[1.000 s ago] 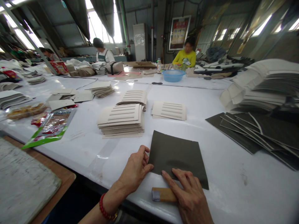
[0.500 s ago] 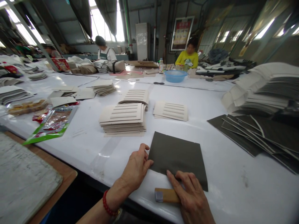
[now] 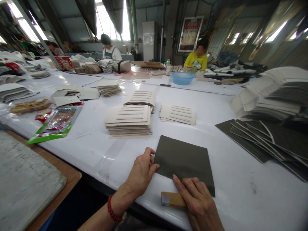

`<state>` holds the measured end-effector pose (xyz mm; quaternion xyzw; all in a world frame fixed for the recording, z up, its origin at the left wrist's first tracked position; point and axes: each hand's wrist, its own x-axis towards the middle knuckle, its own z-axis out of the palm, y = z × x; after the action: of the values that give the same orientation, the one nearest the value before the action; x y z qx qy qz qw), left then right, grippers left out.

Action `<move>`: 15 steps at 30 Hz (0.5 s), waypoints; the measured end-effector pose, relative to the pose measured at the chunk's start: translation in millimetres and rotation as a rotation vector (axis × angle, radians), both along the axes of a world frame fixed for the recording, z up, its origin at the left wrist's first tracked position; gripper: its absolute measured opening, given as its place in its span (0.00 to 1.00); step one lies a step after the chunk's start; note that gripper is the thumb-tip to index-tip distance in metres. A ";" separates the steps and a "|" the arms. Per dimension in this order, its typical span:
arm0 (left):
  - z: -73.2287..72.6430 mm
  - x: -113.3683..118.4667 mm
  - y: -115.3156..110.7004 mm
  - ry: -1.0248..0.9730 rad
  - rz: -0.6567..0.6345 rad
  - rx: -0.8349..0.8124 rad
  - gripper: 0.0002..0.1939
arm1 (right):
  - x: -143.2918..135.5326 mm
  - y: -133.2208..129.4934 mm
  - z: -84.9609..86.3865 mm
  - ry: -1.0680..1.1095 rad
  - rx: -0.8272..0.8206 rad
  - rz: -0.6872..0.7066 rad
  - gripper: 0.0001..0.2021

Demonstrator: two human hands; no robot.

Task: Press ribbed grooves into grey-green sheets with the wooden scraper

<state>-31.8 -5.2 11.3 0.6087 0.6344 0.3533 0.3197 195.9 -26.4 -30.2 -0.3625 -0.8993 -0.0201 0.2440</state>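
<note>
A dark grey-green sheet lies flat on the white table near its front edge. My left hand, with a red bead bracelet at the wrist, pinches the left edge of the sheet between thumb and fingers. My right hand is curled round a flat yellow-brown tool with a grey end, its index fingertip resting on the sheet's lower edge. Beyond the sheet stand a tall stack of cream slotted pieces, another such stack behind it and a low pile to the right.
Dark sheets and a pale stack lie at the right. A snack pouch and a plastic food box are at the left. Farther back are a blue basin and a person in yellow.
The view has shifted slightly, so most things appear a little farther right. Both hands keep the same places on the sheet.
</note>
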 end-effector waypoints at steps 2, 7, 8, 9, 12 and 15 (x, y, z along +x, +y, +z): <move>0.3 0.8 0.3 0.023 0.001 -0.007 0.15 | 0.0 0.0 -0.1 -0.002 0.012 0.004 0.24; 4.2 4.9 0.5 0.092 0.013 -0.027 0.17 | -3.5 0.8 2.7 -0.015 0.047 0.000 0.22; 5.5 5.6 0.6 0.104 0.015 -0.033 0.17 | -5.6 1.0 4.3 -0.014 0.046 -0.012 0.22; 6.8 6.2 0.6 0.115 0.017 -0.040 0.17 | -8.6 1.2 6.0 -0.014 0.045 -0.024 0.21; 9.8 6.7 1.0 0.138 0.026 -0.054 0.18 | -21.9 1.9 10.0 -0.002 0.073 -0.063 0.21; 9.6 4.7 1.9 0.142 0.028 -0.062 0.19 | -35.7 2.7 9.5 0.053 0.121 -0.035 0.21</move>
<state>-27.2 -3.2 20.9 0.6129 0.6747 0.2939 0.2877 160.2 -23.7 -20.6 -0.3631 -0.8831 -0.0690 0.2890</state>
